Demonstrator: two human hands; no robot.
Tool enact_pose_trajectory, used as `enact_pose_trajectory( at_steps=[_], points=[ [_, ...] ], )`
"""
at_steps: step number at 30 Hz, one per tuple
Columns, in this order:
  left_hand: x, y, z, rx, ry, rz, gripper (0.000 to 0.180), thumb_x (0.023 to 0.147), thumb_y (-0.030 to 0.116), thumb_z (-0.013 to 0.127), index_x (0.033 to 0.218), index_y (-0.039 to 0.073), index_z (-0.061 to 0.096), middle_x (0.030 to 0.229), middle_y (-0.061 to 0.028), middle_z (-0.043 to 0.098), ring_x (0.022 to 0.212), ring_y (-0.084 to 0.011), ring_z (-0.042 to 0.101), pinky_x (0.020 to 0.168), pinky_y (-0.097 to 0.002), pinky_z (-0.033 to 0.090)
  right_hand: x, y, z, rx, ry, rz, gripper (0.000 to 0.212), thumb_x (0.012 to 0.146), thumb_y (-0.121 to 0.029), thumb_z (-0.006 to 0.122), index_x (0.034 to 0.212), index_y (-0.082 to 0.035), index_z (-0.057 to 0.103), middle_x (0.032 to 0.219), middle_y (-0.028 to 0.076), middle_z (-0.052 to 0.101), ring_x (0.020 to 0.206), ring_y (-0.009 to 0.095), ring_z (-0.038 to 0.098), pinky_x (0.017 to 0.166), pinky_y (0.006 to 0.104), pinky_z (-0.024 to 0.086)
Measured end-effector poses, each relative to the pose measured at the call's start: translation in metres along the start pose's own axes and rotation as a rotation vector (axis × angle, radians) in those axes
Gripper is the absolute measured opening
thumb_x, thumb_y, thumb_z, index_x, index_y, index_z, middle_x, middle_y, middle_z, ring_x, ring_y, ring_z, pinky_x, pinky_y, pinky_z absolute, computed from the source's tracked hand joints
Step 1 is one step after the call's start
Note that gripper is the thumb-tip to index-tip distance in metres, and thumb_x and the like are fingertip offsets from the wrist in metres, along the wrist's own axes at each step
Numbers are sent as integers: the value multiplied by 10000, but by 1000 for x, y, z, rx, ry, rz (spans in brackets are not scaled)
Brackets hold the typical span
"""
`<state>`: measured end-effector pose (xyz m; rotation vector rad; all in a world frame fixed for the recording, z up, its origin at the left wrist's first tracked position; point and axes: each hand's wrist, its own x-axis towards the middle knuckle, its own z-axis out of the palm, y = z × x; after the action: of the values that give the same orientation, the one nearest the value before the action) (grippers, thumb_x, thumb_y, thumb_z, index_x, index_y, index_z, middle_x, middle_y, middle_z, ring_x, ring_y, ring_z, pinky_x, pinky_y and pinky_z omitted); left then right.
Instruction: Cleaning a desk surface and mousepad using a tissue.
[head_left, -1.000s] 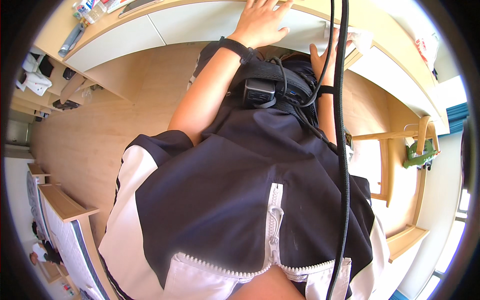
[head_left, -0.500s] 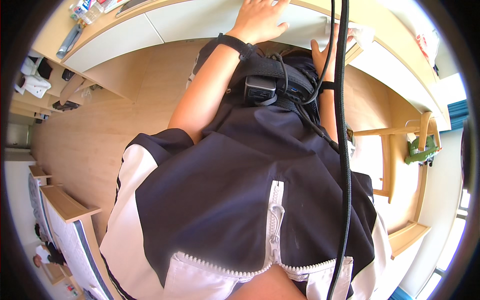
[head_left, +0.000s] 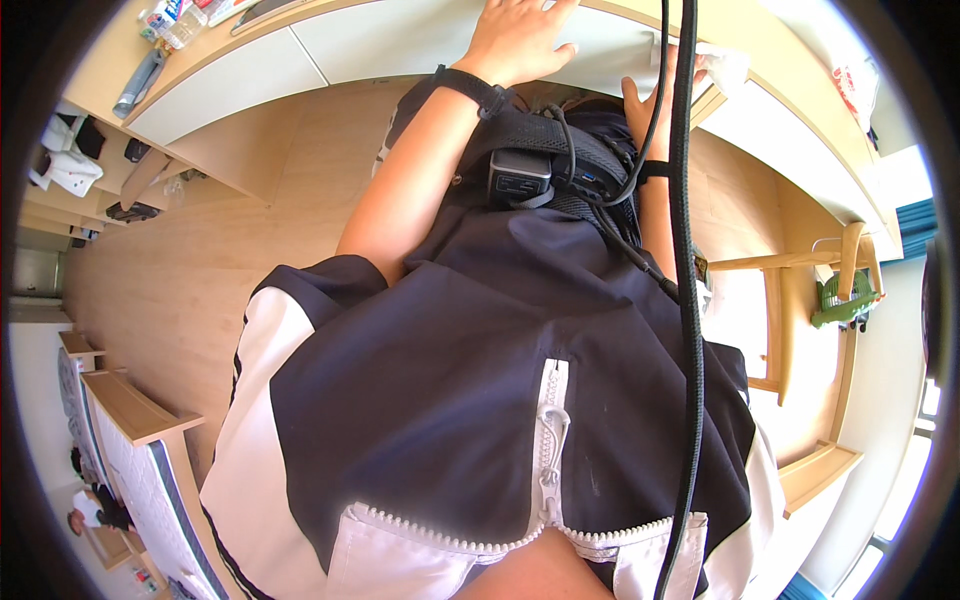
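At the top middle, my left hand (head_left: 515, 42) lies over the white desk front, thumb and fingers apart, holding nothing; its fingertips run out of the picture. A black band circles that wrist. To its right, my right hand (head_left: 648, 105) reaches the desk edge with its thumb stretched away from the fingers. Black cables (head_left: 684, 200) pass in front of it and hide part of the fingers. Right beside those fingers is a crumpled, whitish, see-through thing (head_left: 725, 68); whether they touch it, I cannot tell.
A black pack with a small grey box (head_left: 520, 178) sits at my waist. On the desk's left stand a clear bottle (head_left: 185, 28) and a grey cylinder (head_left: 140, 82). A wooden chair (head_left: 775, 262) is at right, a bed (head_left: 150, 490) at lower left, with a person (head_left: 92, 508) beyond it.
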<state>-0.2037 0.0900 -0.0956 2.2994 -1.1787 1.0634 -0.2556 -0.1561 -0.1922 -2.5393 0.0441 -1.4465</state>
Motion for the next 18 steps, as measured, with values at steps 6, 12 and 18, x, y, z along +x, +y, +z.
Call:
enact_pose_trajectory(
  at_steps=[6, 12, 18],
  points=[
    [0, -2, 0, 6, 2, 4, 716, 833, 310, 737, 1459, 46, 511, 1487, -241, 489, 1445, -365, 392, 1206, -529, 252, -2, -3, 1, -46, 7, 61, 971, 832, -317, 790, 1609, -60, 267, 1653, 359, 142, 1491, 615, 168, 1217, 577, 278],
    [-1, -3, -1, 9, -35, -11, 716, 825, 287, 728, 1460, 40, 509, 1495, -242, 480, 1456, -367, 378, 1202, -560, 250, -5, -4, -1, -143, 10, 131, 1019, 871, -313, 776, 1619, -20, 150, 1581, 476, 120, 1455, 661, 189, 1200, 602, 294],
    [-1, 0, 2, 6, -21, -12, 724, 829, 305, 735, 1468, 49, 507, 1499, -238, 478, 1460, -363, 373, 1209, -553, 245, -3, -6, -5, -111, -25, 57, 1001, 870, -336, 768, 1619, -42, 174, 1582, 474, 111, 1423, 714, 163, 1182, 643, 288]
  ],
)
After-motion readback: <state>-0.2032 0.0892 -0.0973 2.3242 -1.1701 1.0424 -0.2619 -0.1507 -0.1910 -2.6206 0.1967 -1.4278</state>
